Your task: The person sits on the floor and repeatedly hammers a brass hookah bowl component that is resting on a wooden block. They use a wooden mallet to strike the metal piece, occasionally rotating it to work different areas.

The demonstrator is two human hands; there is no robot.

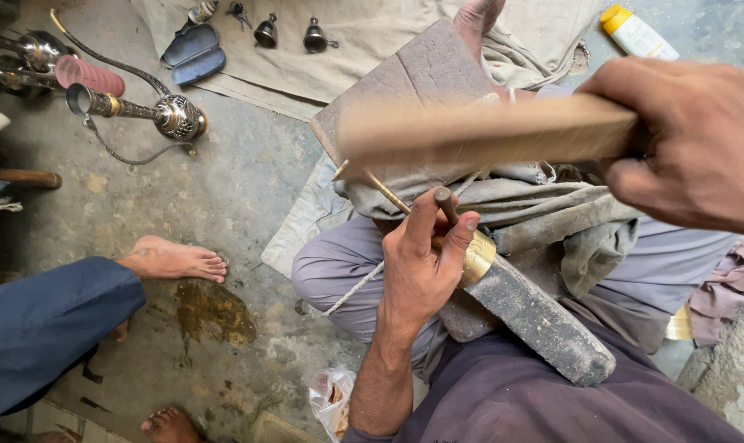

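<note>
Left hand (421, 262) gripping punch (446, 205) on brass ring (478, 256), right hand (692, 148) clenching wooden mallet (487, 135)

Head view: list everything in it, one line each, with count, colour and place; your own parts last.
wooden stick: one, tan, blurred, top centre
brass ring: one, gold, on dark bar
dark bar: one, grey-black, across lap
metal punch: one, dark, above ring
stone block: one, grey, on cloth
water pipe: one, silver, upper left floor
bottle: one, white with yellow cap, top right
plastic bag: one, clear, bottom
other person's foot: one, left floor
left hand: holds punch
right hand: grips stick
</note>
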